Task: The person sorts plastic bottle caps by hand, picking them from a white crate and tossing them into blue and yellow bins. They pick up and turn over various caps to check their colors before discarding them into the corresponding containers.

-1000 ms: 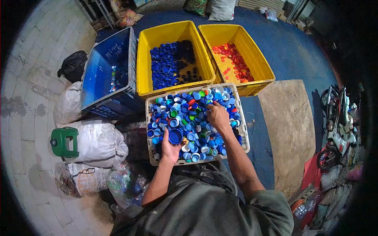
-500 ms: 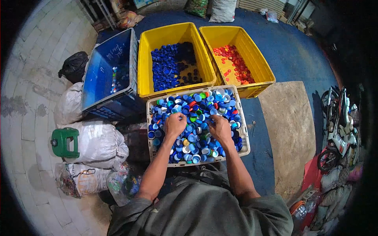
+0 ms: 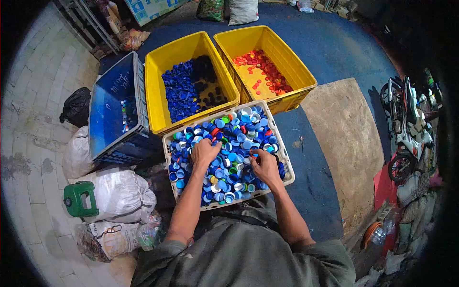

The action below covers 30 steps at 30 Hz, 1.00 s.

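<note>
A shallow off-white plastic crate is in front of my body, filled with loose bottle caps, mostly blue, with some white, green and red ones. My left hand is over the left-centre of the caps, its fingers curled down among them; what its fingertips hold is hidden. Over the right part of the crate, my right hand has thumb and forefinger bent together at a reddish cap. Caps around the fingers partly cover the fingertips of both hands.
Beyond the crate stand a yellow bin with dark blue caps, a yellow bin with red caps, and a blue bin. White sacks and a green container are at left. A motorbike is far right.
The view has shifted and turned, so the bins and crate appear further left. My hands have spread apart slightly, the right one lower among the caps.
</note>
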Tool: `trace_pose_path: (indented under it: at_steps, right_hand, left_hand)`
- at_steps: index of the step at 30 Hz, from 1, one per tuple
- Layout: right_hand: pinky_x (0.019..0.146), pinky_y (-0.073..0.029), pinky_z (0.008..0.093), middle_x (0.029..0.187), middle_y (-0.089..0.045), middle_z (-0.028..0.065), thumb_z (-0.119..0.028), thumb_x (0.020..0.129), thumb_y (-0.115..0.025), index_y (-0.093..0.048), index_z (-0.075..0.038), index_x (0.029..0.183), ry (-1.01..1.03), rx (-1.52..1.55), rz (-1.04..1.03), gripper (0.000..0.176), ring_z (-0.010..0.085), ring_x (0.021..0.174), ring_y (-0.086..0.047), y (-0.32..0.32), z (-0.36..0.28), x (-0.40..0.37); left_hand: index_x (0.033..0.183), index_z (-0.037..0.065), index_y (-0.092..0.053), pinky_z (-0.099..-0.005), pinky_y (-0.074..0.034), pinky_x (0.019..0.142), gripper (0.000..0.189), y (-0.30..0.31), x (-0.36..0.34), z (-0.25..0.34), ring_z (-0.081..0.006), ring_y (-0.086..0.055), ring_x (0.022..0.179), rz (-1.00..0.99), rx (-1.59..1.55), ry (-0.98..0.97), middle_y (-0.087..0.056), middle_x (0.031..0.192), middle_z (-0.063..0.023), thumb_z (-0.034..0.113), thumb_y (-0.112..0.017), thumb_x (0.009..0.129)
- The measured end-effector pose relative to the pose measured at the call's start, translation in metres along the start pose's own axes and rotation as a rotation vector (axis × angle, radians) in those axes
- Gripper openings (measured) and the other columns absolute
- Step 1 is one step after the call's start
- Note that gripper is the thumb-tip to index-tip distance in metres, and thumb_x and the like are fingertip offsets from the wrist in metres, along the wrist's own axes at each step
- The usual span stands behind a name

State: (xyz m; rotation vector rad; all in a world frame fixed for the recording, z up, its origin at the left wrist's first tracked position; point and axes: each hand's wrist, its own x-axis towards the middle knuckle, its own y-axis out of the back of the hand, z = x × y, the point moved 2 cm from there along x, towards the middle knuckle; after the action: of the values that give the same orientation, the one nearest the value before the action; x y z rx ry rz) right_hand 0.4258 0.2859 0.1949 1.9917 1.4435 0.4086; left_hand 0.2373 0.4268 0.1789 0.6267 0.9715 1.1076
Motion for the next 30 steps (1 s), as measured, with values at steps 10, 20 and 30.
trace_pose_path:
  at_steps: [10,20,30]
  right_hand:
    - [0.073,-0.047,0.0308,0.102,-0.055,0.0070,0.006,0.076,-0.056,-0.049,-0.005,0.116,-0.320,1.034,-0.262,0.042,0.0191,0.088,-0.056,-0.009,-0.001,0.011]
    - [0.073,-0.052,0.0297,0.114,-0.060,0.0137,-0.002,0.096,-0.046,-0.043,0.001,0.128,-0.300,1.027,-0.406,0.033,0.0179,0.092,-0.060,-0.035,-0.032,0.021]
    - [0.066,-0.051,0.0289,0.094,-0.066,0.0098,-0.016,0.099,-0.047,-0.055,-0.001,0.111,-0.298,0.979,-0.440,0.021,0.0147,0.075,-0.062,-0.061,-0.040,0.023]
  left_hand:
    - [0.086,0.010,-0.060,-0.0299,-0.044,0.051,0.036,0.001,-0.036,-0.014,-0.0129,-0.053,0.057,-0.277,-1.636,0.351,-0.053,0.065,0.0012,0.046,-0.063,0.085]
    - [0.104,0.006,-0.056,-0.0483,-0.052,0.080,0.038,0.005,-0.063,-0.032,-0.0284,-0.061,0.091,-0.348,-2.016,0.389,-0.063,0.098,-0.0113,0.042,-0.050,0.093]
    - [0.116,0.010,-0.048,-0.0555,-0.048,0.091,0.034,0.019,-0.074,-0.049,-0.0265,-0.059,0.105,-0.297,-2.121,0.305,-0.059,0.110,-0.0118,0.035,-0.050,0.093]
